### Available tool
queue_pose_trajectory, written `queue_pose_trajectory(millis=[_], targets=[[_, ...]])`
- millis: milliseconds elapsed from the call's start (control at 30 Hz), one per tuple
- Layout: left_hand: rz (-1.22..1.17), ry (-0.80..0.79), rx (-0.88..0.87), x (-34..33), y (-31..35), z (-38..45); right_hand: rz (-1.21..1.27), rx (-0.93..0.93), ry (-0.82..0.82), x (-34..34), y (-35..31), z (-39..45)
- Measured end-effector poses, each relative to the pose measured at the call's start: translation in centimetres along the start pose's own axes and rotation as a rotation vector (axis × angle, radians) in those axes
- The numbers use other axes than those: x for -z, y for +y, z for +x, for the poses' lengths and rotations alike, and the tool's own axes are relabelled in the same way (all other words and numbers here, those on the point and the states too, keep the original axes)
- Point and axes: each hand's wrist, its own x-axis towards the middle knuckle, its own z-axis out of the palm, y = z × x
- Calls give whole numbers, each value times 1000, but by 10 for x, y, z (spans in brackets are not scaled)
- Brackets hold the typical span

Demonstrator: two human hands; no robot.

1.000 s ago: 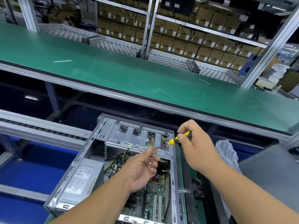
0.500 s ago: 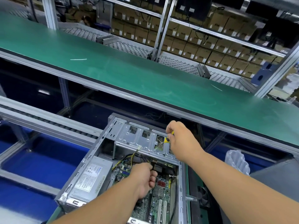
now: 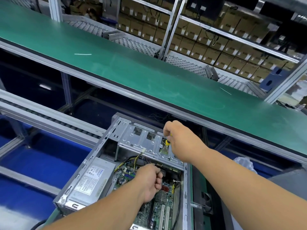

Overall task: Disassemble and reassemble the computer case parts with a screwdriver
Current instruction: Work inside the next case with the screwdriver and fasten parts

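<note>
An open grey computer case (image 3: 93, 152) lies at the bottom centre, with its motherboard (image 3: 159, 211) and power supply (image 3: 93, 180) exposed. My right hand (image 3: 182, 141) grips a yellow-handled screwdriver (image 3: 167, 143) nearly upright, its tip down on the silver drive cage (image 3: 141, 143) near the cage's right end. My left hand (image 3: 149, 181) hovers over the motherboard, curled into a fist. Whatever may be inside the fist is hidden.
A long green conveyor belt (image 3: 149, 72) crosses just beyond the case. A roller track (image 3: 49, 120) runs at the left over blue flooring. A clear plastic bag (image 3: 244, 163) and a grey panel (image 3: 290, 178) sit to the right. Shelves of cardboard boxes (image 3: 216, 44) stand behind.
My right hand moved forward and tipped the screwdriver from level to upright, setting its tip on the drive cage. My left hand turned over and closed from an open palm into a fist.
</note>
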Motion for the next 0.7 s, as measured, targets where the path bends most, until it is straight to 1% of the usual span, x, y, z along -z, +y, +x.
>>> queue_pose_trajectory(millis=[233, 500, 600, 700], targets=[[-12, -10, -15, 1, 2, -5, -67, 52, -32, -4, -6, 3], [-15, -20, -22, 0, 3, -10, -88, -12, 22, -1, -5, 12], [-18, -21, -22, 0, 4, -13, -194, -50, 47, 3, -9, 14], [-17, -21, -25, -2, 4, -13, -335, -111, 26, 3, -12, 15]])
